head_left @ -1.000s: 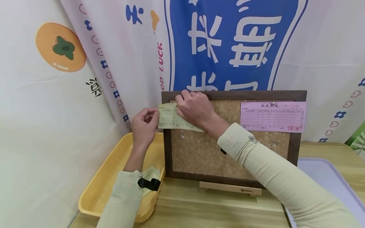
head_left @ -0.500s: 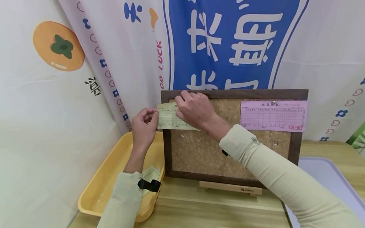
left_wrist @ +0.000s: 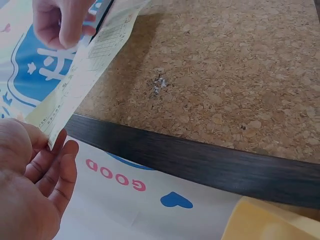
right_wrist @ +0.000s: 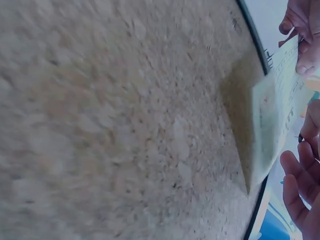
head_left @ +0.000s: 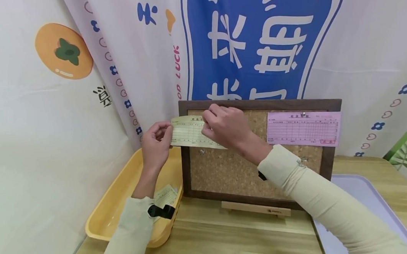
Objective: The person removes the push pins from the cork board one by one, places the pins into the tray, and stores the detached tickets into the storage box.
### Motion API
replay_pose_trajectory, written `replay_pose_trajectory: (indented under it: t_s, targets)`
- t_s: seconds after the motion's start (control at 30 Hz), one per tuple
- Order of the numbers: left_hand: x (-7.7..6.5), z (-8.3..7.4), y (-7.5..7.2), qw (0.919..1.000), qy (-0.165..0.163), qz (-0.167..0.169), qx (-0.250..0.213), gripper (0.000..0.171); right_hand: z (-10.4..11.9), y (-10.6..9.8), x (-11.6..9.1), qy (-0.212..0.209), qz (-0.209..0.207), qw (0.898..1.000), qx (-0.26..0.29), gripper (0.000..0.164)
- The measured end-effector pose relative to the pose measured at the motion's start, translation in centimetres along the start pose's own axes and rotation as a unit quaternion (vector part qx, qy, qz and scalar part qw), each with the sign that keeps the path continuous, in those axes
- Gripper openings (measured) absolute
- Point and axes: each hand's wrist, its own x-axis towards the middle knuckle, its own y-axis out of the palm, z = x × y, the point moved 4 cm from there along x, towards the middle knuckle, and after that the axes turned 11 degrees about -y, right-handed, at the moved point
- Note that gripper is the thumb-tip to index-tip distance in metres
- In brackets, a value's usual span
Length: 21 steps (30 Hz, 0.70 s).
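My left hand [head_left: 156, 144] pinches the left end of a pale yellow receipt slip [head_left: 186, 131] between thumb and fingers. The slip lies across the upper left of a cork board [head_left: 240, 171] with a dark wooden frame. In the left wrist view, the slip [left_wrist: 82, 75] slants away from the cork. Near its right part is my right hand [head_left: 225, 127], with curled fingers. Thumb and forefinger pinch a small pushpin, mostly hidden; its dark tip [right_wrist: 301, 137] shows in the right wrist view. The slip's right end [right_wrist: 265, 125] stands off the cork there, casting a shadow.
A pink receipt slip [head_left: 302, 131] is pinned at the board's upper right, overlapping the frame. More clear pins [head_left: 202, 152] sit in the cork. A yellow tray [head_left: 108, 220] holding a yellow slip [head_left: 166, 196] stands left; a lilac tray [head_left: 352, 196] is right.
My right hand has shifted right and slightly down, uncovering more of the yellow slip. My left hand has drawn a little to the left with the slip's end.
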Motion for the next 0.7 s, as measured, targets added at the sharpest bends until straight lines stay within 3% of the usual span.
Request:
replay_pose_trajectory:
  t_s: [0.37, 0.7]
  targets:
    - [-2.1, 0.4, -2.9, 0.9998, 0.008, -0.005, 0.016, 0.021, 0.7, -3.5, -3.9, 0.026, -0.042, 0.997, 0.053, 0.005]
    - [-3.8, 1.4, -5.6, 0.9989, -0.004, -0.015, 0.045, 0.024, 0.4, -6.9, -9.5, 0.041, -0.021, 0.997, 0.068, 0.006]
